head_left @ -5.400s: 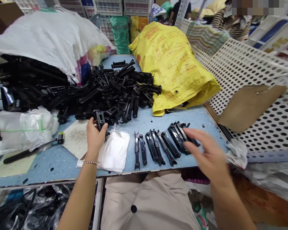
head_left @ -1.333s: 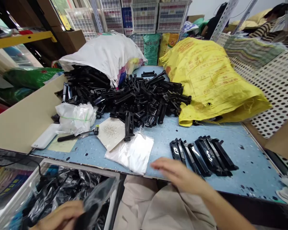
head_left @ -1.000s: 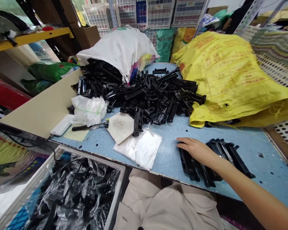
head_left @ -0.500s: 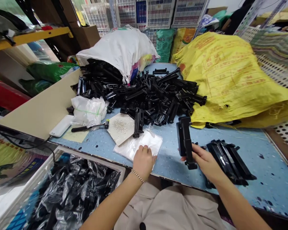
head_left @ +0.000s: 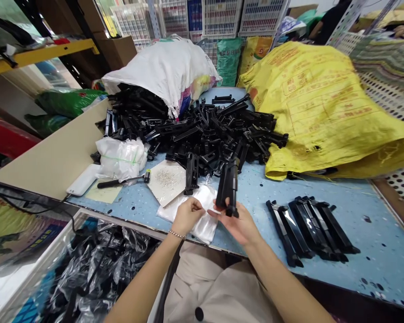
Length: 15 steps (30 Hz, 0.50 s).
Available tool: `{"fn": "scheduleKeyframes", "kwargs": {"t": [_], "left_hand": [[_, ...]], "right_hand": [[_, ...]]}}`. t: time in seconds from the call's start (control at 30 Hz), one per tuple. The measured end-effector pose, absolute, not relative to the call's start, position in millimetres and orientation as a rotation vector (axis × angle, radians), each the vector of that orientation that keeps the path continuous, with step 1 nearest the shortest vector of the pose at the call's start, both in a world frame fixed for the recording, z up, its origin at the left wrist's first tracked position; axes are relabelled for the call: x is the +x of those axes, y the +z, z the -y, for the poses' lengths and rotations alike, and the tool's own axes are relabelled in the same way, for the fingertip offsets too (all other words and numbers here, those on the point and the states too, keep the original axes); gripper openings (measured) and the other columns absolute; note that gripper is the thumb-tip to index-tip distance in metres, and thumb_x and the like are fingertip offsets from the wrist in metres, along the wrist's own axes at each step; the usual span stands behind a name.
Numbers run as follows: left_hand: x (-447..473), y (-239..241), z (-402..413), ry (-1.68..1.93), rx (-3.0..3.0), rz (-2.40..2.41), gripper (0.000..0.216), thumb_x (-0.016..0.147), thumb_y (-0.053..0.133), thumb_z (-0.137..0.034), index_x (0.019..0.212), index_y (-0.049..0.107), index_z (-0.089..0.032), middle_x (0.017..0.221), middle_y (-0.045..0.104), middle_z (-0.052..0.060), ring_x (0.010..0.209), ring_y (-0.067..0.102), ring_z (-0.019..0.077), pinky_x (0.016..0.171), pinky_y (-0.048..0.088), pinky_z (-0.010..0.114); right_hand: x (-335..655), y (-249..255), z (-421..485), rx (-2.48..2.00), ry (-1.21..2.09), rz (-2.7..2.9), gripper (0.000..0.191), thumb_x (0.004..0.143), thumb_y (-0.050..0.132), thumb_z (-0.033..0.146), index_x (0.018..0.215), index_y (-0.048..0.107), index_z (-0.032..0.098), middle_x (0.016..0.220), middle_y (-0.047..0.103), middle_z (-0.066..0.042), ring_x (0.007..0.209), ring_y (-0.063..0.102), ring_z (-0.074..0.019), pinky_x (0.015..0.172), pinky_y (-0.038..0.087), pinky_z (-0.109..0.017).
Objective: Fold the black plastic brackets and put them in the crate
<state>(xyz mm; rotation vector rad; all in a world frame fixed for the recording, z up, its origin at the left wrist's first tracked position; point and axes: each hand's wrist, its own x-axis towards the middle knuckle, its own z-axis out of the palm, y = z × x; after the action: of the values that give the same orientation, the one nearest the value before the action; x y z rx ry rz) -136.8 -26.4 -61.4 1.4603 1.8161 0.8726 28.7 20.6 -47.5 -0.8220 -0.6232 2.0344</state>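
My right hand [head_left: 238,224] grips a black plastic clip part [head_left: 228,187] by its near end, holding it upright over the table's front edge. My left hand [head_left: 186,215] is closed in a pinch on the white plastic bag [head_left: 202,211] that lies flat on the blue table [head_left: 252,193]. A row of several finished black clip parts [head_left: 309,229] lies to the right of my right hand. A big heap of loose black clip parts [head_left: 202,134] spills from a white sack [head_left: 164,72] at the back.
A yellow sack [head_left: 323,103] fills the back right. A small hammer [head_left: 121,181], a card with tiny metal bits [head_left: 166,179] and a tied white bag [head_left: 121,157] lie at the left. A bin of black plastic bags [head_left: 97,273] stands below the table's left front.
My right hand lifted one black clip part from the row and carried it left toward the white bag. My left hand came up from the bin and closed on the bag.
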Motion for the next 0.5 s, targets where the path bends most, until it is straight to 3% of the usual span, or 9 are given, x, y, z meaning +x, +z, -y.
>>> {"fn": "scheduleKeyframes", "kwargs": {"t": [0.1, 0.17, 0.3, 0.4, 0.5], "left_hand": [[-143.0, -50.4, 38.8, 0.78, 1.706, -1.948, 0.024, 0.076, 0.046, 0.0, 0.075, 0.064, -0.017, 0.082, 0.066, 0.006, 0.084, 0.062, 0.0204, 0.079, 0.051, 0.035], [-150.4, -42.7, 45.3, 0.677, 1.939, -2.034, 0.032, 0.075, 0.042, 0.004, 0.085, 0.066, -0.016, 0.096, 0.066, 0.011, 0.096, 0.06, 0.0239, 0.087, 0.051, 0.041], [-160.1, -32.9, 46.6, 0.781, 1.97, -1.908, 0.053, 0.076, 0.042, 0.003, 0.124, 0.055, -0.015, 0.127, 0.056, 0.013, 0.117, 0.054, 0.0222, 0.1, 0.048, 0.039], [-155.5, -27.8, 50.1, 0.844, 1.878, -1.798, 0.057, 0.082, 0.04, -0.002, 0.137, 0.045, -0.017, 0.138, 0.048, 0.013, 0.128, 0.047, 0.0213, 0.108, 0.042, 0.039], [-138.9, -21.3, 66.6, 0.783, 1.946, -1.666, 0.06, 0.086, 0.035, -0.003, 0.144, 0.035, -0.019, 0.145, 0.042, 0.012, 0.133, 0.042, 0.0212, 0.111, 0.04, 0.041]], "right_hand": [[21.4, -52.1, -17.9, -0.968, 1.941, 0.662, 0.026, 0.065, 0.082, 0.036, 0.08, 0.069, 0.019, 0.079, 0.071, -0.002, 0.072, 0.064, -0.0153, 0.07, 0.053, -0.028], [34.0, -51.0, -8.3, -1.0, 1.947, 0.686, 0.026, 0.067, 0.082, 0.035, 0.081, 0.07, 0.018, 0.078, 0.07, -0.001, 0.069, 0.062, -0.0132, 0.066, 0.052, -0.024], [75.9, -46.6, 23.8, -0.969, 2.375, 0.618, 0.023, 0.075, 0.076, 0.035, 0.08, 0.068, 0.014, 0.076, 0.069, -0.007, 0.053, 0.055, -0.0083, 0.044, 0.043, -0.017], [89.6, -57.8, 40.4, -0.892, 2.739, 0.372, 0.023, 0.08, 0.071, 0.03, 0.088, 0.068, 0.008, 0.068, 0.065, -0.007, 0.047, 0.047, -0.004, 0.036, 0.034, -0.011], [81.2, -79.7, 39.3, -0.817, 2.833, 0.186, 0.029, 0.079, 0.072, 0.031, 0.093, 0.066, 0.007, 0.067, 0.061, -0.004, 0.045, 0.041, -0.0016, 0.035, 0.031, -0.009]]}}
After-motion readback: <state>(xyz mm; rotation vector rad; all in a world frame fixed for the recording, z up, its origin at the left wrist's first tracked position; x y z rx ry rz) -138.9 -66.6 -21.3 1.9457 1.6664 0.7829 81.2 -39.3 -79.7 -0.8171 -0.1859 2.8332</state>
